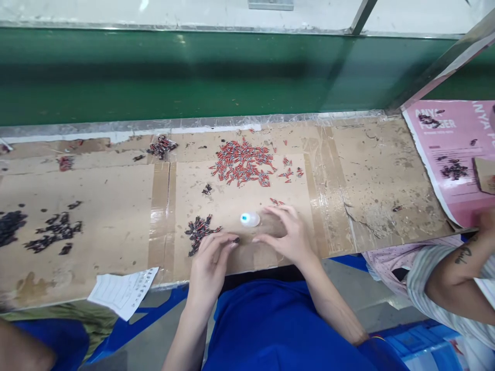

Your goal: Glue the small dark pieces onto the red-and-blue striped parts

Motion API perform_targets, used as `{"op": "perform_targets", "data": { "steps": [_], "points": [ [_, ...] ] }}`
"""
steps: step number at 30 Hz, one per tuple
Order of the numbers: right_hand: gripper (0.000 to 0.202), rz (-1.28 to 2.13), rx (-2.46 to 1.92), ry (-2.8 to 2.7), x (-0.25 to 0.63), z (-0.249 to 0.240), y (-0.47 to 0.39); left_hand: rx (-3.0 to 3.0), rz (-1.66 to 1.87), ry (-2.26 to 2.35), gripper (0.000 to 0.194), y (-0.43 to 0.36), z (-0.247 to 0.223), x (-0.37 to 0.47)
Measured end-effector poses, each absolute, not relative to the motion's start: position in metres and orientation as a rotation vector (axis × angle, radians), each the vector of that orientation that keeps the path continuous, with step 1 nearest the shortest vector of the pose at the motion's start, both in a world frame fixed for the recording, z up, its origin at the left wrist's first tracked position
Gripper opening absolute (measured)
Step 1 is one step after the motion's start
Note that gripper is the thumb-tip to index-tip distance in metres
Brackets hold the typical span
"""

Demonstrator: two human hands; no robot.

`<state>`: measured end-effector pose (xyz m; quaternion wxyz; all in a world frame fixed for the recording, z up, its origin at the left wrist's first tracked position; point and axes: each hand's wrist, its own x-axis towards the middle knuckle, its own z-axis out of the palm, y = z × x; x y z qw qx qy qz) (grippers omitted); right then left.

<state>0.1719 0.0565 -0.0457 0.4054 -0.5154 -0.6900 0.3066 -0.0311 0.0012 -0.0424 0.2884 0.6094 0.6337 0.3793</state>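
My left hand pinches a small dark part between thumb and fingertips. Just behind that hand lies a pile of dark parts with reddish bits. My right hand has thumb and fingers apart, with nothing between them. A small white bottle with a blue spot stands between my hands, near the right fingertips. Farther back spreads a large heap of small red parts with metallic ends. A few red pieces lie just beyond my right fingers.
Cardboard covers the bench, backed by a green strip. Dark piles lie left, near a paper sheet overhanging the edge. At right, a co-worker's arm is beside a pink sheet; another person's arm shows lower left.
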Motion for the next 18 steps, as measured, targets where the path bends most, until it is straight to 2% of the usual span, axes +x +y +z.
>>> {"op": "perform_targets", "data": {
  "steps": [3,6,10,14,18],
  "points": [
    [0.021,0.628,-1.504,-1.637,0.190,-0.039,0.064,1.591,1.068,1.620,0.013,0.001,-0.042,-0.027],
    [0.017,0.514,-1.737,-1.626,0.196,-0.039,0.075,1.562,1.110,1.584,0.011,0.001,-0.039,-0.022],
    [0.012,0.470,-1.813,-1.727,0.192,-0.044,0.085,1.561,1.176,1.588,0.013,0.001,-0.032,-0.016],
    [0.014,0.567,-1.746,-1.651,0.189,-0.039,0.081,1.491,1.217,1.585,0.014,0.001,-0.027,-0.010],
    [0.012,0.832,-1.546,-1.424,0.183,-0.017,0.056,1.451,1.194,1.606,0.014,-0.001,-0.025,-0.007]
  ]
}}
